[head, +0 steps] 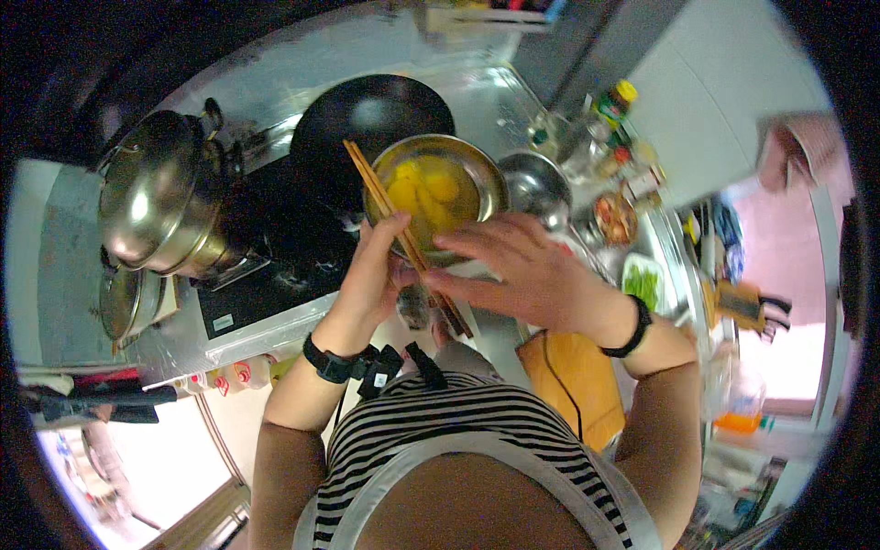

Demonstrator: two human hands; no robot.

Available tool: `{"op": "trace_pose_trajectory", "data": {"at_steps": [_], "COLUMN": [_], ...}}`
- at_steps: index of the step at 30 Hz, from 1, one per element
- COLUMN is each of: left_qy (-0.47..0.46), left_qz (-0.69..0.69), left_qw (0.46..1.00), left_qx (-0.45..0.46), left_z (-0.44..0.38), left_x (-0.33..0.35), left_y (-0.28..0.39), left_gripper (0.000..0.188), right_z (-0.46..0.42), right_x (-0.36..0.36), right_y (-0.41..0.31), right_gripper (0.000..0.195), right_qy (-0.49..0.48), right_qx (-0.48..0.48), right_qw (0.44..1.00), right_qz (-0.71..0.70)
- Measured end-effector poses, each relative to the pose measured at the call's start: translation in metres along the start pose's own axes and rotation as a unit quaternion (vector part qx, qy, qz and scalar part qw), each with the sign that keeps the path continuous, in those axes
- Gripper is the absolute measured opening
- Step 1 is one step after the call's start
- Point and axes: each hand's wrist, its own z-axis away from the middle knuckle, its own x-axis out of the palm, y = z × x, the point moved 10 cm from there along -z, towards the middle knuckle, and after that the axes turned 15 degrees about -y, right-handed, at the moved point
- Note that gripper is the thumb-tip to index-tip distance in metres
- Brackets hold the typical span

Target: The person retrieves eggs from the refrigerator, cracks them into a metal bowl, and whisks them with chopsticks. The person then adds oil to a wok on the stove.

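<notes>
A metal bowl [489,159] with raw eggs [426,189] in it, yolks showing, is held up before me. My left hand [378,265] grips its near left rim, its thumb over a pair of wooden chopsticks [375,185]. These slant across the bowl's left edge, their dark ends towards my body. My right hand [522,275] has its fingers spread beside the bowl's near right side and the chopsticks; whether its fingertips touch them, I cannot tell. Behind the bowl stands a black wok [371,110].
A large lidded steel pot [158,199] stands left on the black cooktop [234,302]. To the right are a second metal bowl [540,185], bottles [615,103], a dish of reddish food [615,218], a white tray of chopped greens [643,282] and a wooden board [574,385]. A knife block [739,306] is farther right.
</notes>
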Motion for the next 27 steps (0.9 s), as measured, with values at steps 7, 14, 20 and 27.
{"op": "trace_pose_trajectory", "data": {"at_steps": [7,14,20,27], "left_qy": [-0.059,-0.129,-0.188,-0.183], "left_qz": [-0.027,-0.03,-0.074,-0.128], "left_qw": [0.994,0.973,0.943,0.912], "left_qx": [-0.093,-0.191,-0.266,-0.345], "left_z": [0.027,0.057,0.069,0.097], "left_x": [0.058,0.101,0.113,0.122], "left_y": [-0.047,-0.133,-0.216,-0.29], "left_gripper": [0.051,0.059,0.055,0.052], "right_z": [0.063,0.232,0.293,0.382], "right_x": [0.018,-0.057,-0.015,0.022], "right_y": [-0.066,-0.112,-0.145,-0.183], "right_gripper": [0.036,0.012,0.007,0.016], "right_qy": [0.101,0.336,0.243,0.267], "right_qx": [0.089,0.38,0.505,0.637], "right_qw": [0.991,0.849,0.791,0.628], "right_qz": [-0.007,-0.149,-0.246,-0.359]}}
